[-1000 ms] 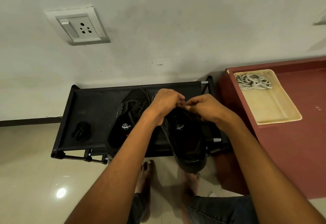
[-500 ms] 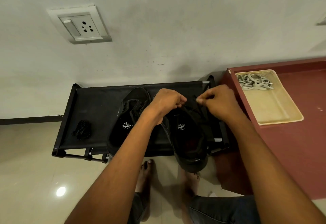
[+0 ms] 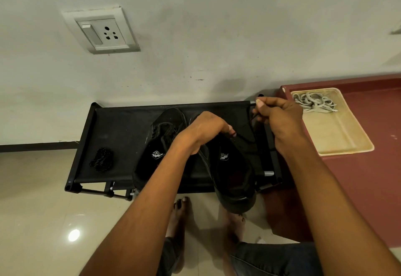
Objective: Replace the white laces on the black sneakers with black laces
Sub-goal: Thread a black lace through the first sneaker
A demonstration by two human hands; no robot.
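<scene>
Two black sneakers lie on a black shoe rack point(image 3: 121, 132). The left sneaker point(image 3: 156, 145) has a black lace threaded through it. The right sneaker point(image 3: 230, 173) hangs over the rack's front edge. My left hand point(image 3: 206, 130) grips its upper part by the eyelets. My right hand point(image 3: 280, 117) pinches a black lace point(image 3: 245, 125) and holds it taut, up and to the right of the shoe. A bundle of black lace point(image 3: 101, 159) lies on the rack's left side. The white laces point(image 3: 312, 103) lie coiled in a cream tray point(image 3: 338, 138).
The tray sits on a dark red surface point(image 3: 379, 171) right of the rack. A wall with a socket plate point(image 3: 102, 30) is behind. My bare feet point(image 3: 180, 215) stand on the glossy tiled floor below the rack.
My right hand has moved away from my left hand, up and to the right, drawing the black lace out of the right sneaker. My left hand stays on the shoe.
</scene>
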